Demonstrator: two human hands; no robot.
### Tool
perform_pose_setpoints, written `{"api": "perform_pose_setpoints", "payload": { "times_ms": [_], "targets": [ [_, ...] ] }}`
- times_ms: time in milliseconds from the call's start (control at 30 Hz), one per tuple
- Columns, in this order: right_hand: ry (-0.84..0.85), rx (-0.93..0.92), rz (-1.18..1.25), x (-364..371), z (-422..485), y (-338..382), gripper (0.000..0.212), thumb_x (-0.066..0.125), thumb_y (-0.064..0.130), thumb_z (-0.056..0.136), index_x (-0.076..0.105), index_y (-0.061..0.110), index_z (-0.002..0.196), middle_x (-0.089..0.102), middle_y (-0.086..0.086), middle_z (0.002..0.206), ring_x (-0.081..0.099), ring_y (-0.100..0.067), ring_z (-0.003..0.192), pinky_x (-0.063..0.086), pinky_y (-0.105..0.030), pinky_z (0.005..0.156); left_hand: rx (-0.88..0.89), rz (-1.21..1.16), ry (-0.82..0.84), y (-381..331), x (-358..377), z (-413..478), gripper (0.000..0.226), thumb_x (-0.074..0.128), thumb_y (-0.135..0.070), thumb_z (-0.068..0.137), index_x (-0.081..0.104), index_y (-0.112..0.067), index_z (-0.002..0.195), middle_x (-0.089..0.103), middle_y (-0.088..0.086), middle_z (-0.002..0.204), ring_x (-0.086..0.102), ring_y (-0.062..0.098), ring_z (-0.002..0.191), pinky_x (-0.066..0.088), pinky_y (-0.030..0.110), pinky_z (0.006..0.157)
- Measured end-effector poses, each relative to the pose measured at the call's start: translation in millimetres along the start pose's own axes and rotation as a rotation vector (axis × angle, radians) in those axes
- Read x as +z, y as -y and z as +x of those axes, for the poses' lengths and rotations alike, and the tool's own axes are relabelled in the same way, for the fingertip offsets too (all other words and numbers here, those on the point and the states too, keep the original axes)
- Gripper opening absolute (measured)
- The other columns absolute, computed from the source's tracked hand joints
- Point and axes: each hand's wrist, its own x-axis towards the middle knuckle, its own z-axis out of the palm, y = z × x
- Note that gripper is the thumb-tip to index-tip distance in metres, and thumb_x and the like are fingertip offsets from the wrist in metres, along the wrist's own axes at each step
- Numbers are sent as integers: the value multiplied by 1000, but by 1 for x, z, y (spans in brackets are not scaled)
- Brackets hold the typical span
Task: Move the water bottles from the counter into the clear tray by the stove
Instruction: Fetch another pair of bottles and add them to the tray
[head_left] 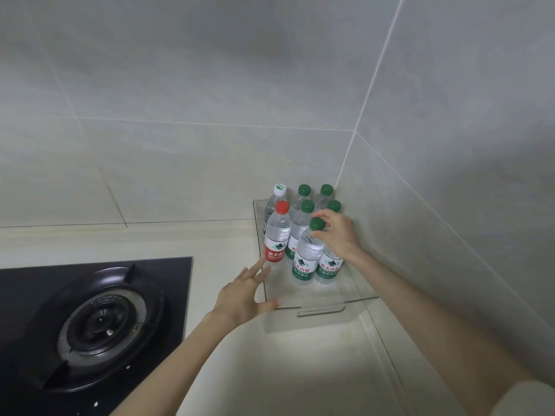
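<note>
Pinches the green cap of a water bottle (pixel 307 259) with the right hand (pixel 339 235), among other bottles (pixel 277 235) inside the clear tray (pixel 321 309) beside the stove (pixel 99 319); rests the spread left hand (pixel 243 298) against the tray's near corner.

You face a corner of pale grey tiled walls (pixel 210 70). Right of the black gas stove (pixel 90 319), a cream tabletop (pixel 216 241) runs into that corner.

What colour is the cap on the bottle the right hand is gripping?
Green cap on that bottle, clearest in the head view.
</note>
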Motion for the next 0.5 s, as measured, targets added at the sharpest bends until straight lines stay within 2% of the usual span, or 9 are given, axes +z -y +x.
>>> {"api": "perform_pose_setpoints", "payload": {
  "times_ms": [167, 300, 400, 500],
  "targets": [
    [0, -37, -122, -6, -1, -3, 44, 81, 6, 70, 65, 11, 111, 69, -8, 112, 63, -22, 107, 51, -38, 94, 0, -6, 1, -2, 0, -2, 86, 55, -65, 81, 17, -33, 151, -4, -23, 157, 14, 13, 147, 36, 44, 109],
    [6, -52, -148, -9, -9, -1, 42, 77, 6, 75, 65, 6, 115, 68, -11, 113, 63, -24, 105, 46, -24, 90, -14, -20, 46, -4, -2, -1, 86, 55, -63, 83, 14, -30, 152, -8, -22, 157, 21, 13, 145, 35, 46, 109],
    [37, -59, -123, -12, -19, 6, 47, 73, 8, 80, 60, 7, 125, 65, -9, 123, 59, -23, 114, 40, -21, 93, -40, 20, 96, -8, -8, -2, 89, 53, -62, 85, 5, -28, 153, -10, -18, 158, 21, 17, 145, 31, 49, 111],
    [38, -77, -102, -23, -35, 17, 56, 71, 15, 83, 52, 13, 135, 58, -4, 133, 53, -19, 123, 40, -29, 105, -31, 47, 41, -15, -13, -9, 84, 52, -51, 91, 0, -31, 153, 11, -10, 160, 29, 19, 142, 34, 45, 110]
  ]
}}
